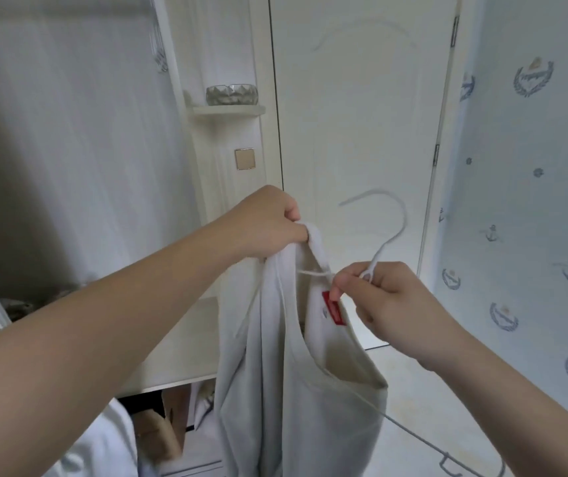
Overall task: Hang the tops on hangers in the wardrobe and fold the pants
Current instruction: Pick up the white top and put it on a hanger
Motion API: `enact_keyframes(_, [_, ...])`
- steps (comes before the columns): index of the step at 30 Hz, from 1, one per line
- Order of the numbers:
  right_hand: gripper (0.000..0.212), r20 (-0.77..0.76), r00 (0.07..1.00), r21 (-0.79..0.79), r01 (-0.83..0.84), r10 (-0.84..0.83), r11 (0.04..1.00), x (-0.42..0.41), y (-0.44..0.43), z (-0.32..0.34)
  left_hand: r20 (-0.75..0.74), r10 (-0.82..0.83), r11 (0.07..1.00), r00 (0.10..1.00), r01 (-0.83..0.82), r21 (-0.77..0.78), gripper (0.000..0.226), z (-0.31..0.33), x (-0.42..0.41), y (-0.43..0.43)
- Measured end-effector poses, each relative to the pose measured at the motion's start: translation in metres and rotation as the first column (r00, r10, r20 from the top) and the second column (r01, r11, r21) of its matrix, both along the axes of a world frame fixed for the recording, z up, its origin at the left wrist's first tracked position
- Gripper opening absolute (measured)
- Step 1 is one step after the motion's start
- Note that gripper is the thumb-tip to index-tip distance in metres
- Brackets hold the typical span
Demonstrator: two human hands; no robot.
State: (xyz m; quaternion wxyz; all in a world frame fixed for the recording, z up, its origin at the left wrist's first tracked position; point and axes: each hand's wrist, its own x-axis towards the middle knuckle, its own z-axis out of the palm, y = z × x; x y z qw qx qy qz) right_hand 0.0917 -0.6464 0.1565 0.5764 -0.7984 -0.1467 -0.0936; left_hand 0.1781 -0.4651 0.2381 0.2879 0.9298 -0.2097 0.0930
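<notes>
While aloft, one top (268, 373), one hanger (383, 249)

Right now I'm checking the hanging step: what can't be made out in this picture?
Head view only.
Hanger: one arm hidden inside the top.
Red label: print too small, blurred.
Top's hem: cut off by the bottom edge.
Wardrobe rail: outside the frame.

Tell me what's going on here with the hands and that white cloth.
A person is fitting a white top onto a hanger. The left hand grips the top by one shoulder and holds it up. The right hand pinches the hanger at its neck, below the hook. One hanger arm pokes out of the top at the lower right. The top is not yet hung up.
</notes>
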Motion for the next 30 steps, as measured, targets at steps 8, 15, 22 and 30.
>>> enact_keyframes(8, [0.036,-0.113,0.992,0.122,-0.039,0.053,0.992,-0.003,0.015,-0.054,-0.093,-0.082,0.996,0.992,0.08,-0.024,0.013,-0.028,-0.027,-0.021])
enact_keyframes(15, [0.028,-0.013,0.998,0.344,-0.059,0.067,0.937,-0.003,-0.019,-0.052,-0.072,-0.297,0.876,0.952,0.302,0.377,0.048,-0.051,-0.037,0.012])
enact_keyframes(22, [0.037,0.055,0.997,0.265,0.033,-0.049,0.964,0.012,-0.015,-0.049,0.285,-0.28,0.809,0.917,0.066,0.584,0.053,-0.078,-0.055,-0.001])
enact_keyframes(30, [0.032,0.246,0.955,0.148,0.129,-0.162,0.981,0.023,-0.029,-0.074,0.232,-0.218,0.927,0.948,0.127,0.353,0.042,-0.104,-0.042,0.002])
